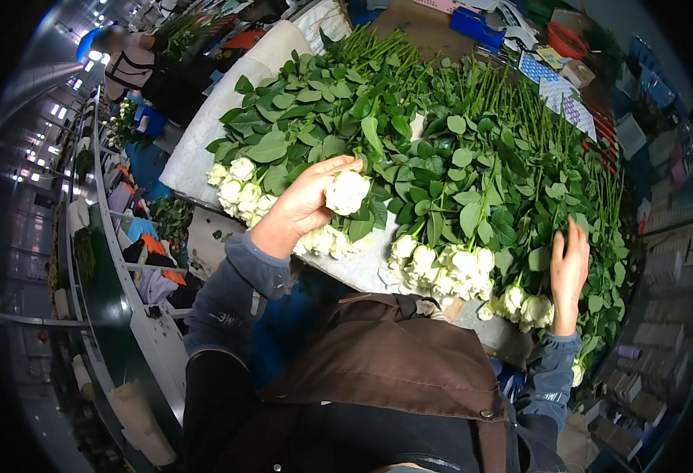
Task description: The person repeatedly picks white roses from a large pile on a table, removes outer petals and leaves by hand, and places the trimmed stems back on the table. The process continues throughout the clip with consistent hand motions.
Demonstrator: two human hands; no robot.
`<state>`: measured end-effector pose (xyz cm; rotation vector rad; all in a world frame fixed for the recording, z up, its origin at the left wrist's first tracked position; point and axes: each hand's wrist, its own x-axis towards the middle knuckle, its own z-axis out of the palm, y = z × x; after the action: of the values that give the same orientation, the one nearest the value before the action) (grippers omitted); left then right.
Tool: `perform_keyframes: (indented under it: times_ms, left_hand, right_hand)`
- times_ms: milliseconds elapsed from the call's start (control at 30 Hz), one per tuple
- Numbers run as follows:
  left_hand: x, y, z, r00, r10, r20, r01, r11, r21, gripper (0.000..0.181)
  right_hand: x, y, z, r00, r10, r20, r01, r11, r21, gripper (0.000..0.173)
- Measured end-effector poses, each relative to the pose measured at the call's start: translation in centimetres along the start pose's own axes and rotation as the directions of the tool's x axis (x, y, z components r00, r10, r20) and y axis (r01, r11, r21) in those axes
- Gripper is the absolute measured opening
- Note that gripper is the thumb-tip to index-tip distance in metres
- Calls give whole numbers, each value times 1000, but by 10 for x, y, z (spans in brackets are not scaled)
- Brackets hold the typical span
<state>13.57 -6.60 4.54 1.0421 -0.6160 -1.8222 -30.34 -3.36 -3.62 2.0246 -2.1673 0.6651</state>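
Note:
Piles of long-stemmed white roses lie on a padded table, blooms towards me and stems pointing away. My left hand (311, 198) holds one white rose (347, 193) just under its bloom, above the left pile (299, 118). Near the right edge of the roses, my right hand (570, 266) rests on or just over the leaves; whether its fingers grip a stem cannot be seen. Between my hands lies a cluster of white rose blooms (456, 269), with a smaller group (524, 307) beside my right wrist.
A white padded cover (204, 142) lines the table's left edge. At the back are a blue plastic tray (476, 28), a red basket (567, 41) and patterned sheets (559, 94). A green conveyor belt (106, 301) runs along the left. Another person (139, 68) stands at the upper left.

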Motion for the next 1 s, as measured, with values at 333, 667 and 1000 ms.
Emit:
perform_keyframes:
  times_ms: [333, 667, 1000]
  left_hand:
    - [-2, -27, 23, 996, -55, 76, 61, 995, -74, 30]
    - [-28, -23, 29, 996, 36, 79, -31, 998, -59, 16]
    - [-26, -29, 25, 980, 51, 192, -50, 999, -9, 22]
  right_hand:
    - [46, -231, 25, 681, -408, 608, -678, -39, 734, 43]
    - [14, -252, -28, 671, -555, -491, 684, 207, 699, 18]
    - [19, -255, -13, 680, -569, -462, 653, 185, 734, 17]
